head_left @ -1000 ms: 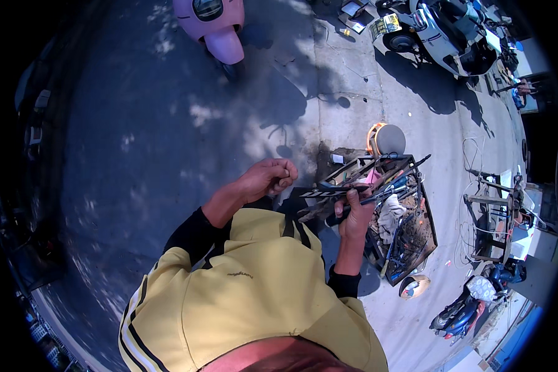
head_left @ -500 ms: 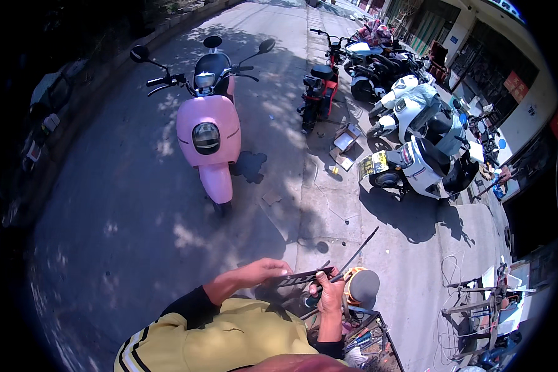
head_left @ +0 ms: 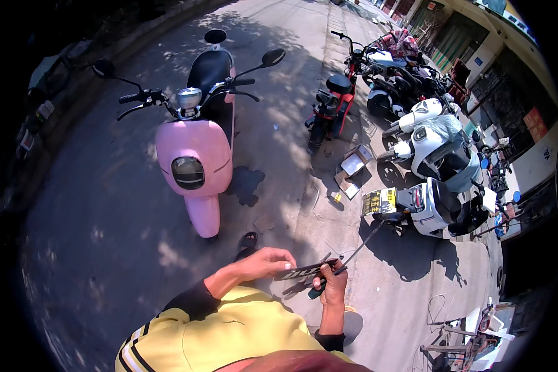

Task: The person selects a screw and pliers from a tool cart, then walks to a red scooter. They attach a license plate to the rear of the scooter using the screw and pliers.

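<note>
Just ahead of your chest, low in the middle of the view, is a narrow dark plate (head_left: 304, 271) with pale lettering, its right end tipped a little higher than its left. Your right hand (head_left: 333, 284) pinches that right end, thumb laid on top and the other fingers curled in. The same hand also grips a long thin tool (head_left: 364, 241); its shaft slants up and away to the right, and a dark handle (head_left: 316, 291) shows below the plate. Your left hand (head_left: 268, 263) is at the plate's left end with its fingers bent and close together; whether they pinch the edge or merely touch it, you cannot tell from this angle.

Your yellow top (head_left: 248, 322) fills the space beneath, and a dark shoe (head_left: 248, 240) shows beyond your left hand. Beside your right forearm, a round grey-topped object (head_left: 353, 325) is partly hidden. Farther out, a pink scooter (head_left: 195, 155) faces you on the left, with an open cardboard box (head_left: 355, 162) lying on the pavement to its right. Near the box stands a white scooter (head_left: 434, 208).
</note>
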Action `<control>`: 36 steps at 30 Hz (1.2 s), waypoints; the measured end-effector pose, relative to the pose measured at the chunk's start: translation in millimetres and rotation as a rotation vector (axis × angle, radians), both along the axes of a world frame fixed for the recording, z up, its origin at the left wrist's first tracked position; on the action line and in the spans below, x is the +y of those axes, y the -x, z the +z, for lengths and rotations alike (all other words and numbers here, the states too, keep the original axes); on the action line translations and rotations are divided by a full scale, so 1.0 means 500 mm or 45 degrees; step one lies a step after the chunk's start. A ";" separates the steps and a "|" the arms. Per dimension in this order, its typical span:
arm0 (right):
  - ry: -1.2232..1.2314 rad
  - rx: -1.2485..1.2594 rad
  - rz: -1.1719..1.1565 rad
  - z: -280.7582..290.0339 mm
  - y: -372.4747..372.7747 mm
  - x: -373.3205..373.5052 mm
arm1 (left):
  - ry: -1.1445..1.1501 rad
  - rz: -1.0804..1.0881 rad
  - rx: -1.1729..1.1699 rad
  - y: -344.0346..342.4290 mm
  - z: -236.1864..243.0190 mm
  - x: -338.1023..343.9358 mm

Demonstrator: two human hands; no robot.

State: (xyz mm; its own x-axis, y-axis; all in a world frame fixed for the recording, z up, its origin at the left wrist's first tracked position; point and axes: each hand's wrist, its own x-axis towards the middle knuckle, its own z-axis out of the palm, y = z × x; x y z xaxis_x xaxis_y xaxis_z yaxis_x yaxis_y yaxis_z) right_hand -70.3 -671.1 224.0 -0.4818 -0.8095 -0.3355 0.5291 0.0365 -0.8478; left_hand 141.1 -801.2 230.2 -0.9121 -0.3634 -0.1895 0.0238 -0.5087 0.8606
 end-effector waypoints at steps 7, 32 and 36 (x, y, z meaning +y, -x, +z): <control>0.090 0.070 -0.172 0.055 0.144 -0.301 | 0.015 -0.206 0.067 0.184 0.061 -0.343; 0.215 0.315 -0.479 0.114 0.877 -1.053 | 0.293 -0.658 0.432 1.031 0.132 -1.210; 0.268 0.315 -0.607 0.130 0.937 -1.129 | 0.300 -0.792 0.562 1.145 0.133 -1.313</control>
